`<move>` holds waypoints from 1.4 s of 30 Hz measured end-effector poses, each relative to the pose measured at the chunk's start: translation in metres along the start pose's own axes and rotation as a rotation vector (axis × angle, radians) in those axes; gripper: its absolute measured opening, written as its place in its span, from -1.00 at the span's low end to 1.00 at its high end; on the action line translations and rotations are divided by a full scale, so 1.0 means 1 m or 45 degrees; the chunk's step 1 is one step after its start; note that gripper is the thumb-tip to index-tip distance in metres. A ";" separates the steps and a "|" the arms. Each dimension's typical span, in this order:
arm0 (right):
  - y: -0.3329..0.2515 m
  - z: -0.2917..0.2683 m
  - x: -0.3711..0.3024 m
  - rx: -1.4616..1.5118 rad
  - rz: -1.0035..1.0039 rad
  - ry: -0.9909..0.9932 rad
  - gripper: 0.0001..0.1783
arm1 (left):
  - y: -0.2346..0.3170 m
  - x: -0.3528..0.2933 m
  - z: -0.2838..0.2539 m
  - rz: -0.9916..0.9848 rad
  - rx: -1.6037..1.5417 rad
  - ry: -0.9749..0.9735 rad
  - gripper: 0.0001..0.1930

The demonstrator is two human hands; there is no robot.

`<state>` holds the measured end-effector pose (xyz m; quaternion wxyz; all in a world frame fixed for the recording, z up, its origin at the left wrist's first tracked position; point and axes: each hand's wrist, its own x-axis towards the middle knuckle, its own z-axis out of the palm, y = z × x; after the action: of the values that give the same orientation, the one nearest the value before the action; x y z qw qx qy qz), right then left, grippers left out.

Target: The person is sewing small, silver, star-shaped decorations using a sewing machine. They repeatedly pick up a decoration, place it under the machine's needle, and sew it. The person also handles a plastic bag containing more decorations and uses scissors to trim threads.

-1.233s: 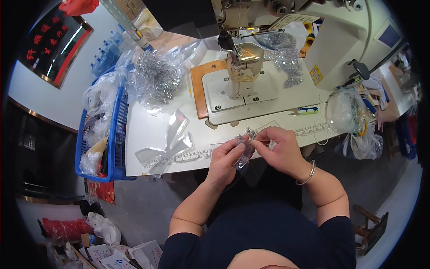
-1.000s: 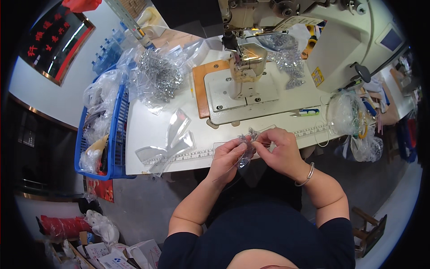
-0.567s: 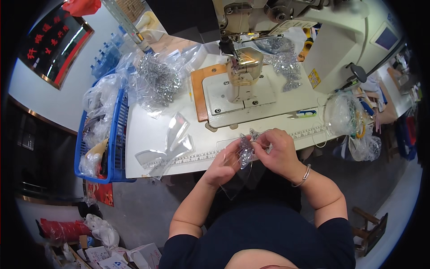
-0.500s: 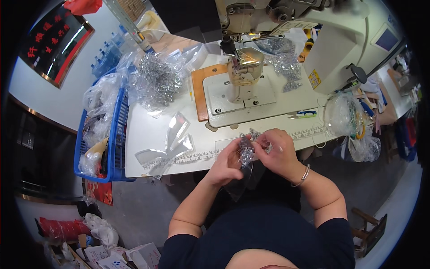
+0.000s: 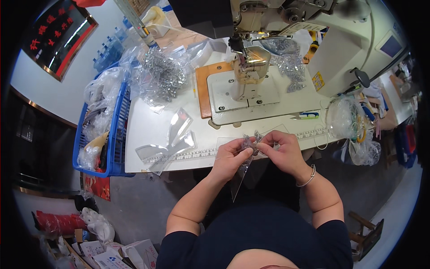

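My left hand [image 5: 229,158] and my right hand [image 5: 281,149] meet at the front edge of the white sewing table [image 5: 148,130]. Between their fingertips I pinch a small bundle of shiny metal pieces [image 5: 249,142]. A clear plastic bag [image 5: 240,178] hangs down from my left hand, below the table's edge. Both hands are closed on the bundle and the bag's mouth; whether the pieces are inside the bag I cannot tell.
A sewing machine [image 5: 286,40] stands behind my hands. Flat clear bags [image 5: 172,140] lie on the table at the left, a large bag of metal pieces [image 5: 160,76] behind them. A blue basket [image 5: 109,130] hangs at the left edge. More bags [image 5: 354,130] hang at the right.
The clear bag has swung down below the table's edge and hangs from my left hand. My hands stay together at the same spot, working the small metal bundle.
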<state>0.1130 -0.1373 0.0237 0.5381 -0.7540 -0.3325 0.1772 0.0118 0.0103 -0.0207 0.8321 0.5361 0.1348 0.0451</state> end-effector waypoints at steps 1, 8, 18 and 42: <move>0.000 0.000 0.000 -0.008 -0.006 -0.003 -0.84 | 0.001 -0.001 0.001 -0.002 0.008 0.010 -0.66; 0.005 0.006 -0.004 -0.215 -0.215 0.148 -0.85 | -0.005 0.001 0.002 0.063 0.004 0.036 -0.69; 0.012 -0.021 0.015 0.167 0.134 -0.102 -0.69 | -0.001 0.011 -0.003 0.170 -0.173 0.201 -0.76; 0.028 -0.028 0.032 0.403 0.137 -0.573 -0.59 | -0.002 0.018 -0.007 0.208 0.054 0.378 -0.77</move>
<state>0.1619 -0.1397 0.0109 0.5517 -0.6189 -0.3713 0.4180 0.0268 0.0201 -0.0282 0.7852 0.5500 0.2132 0.1884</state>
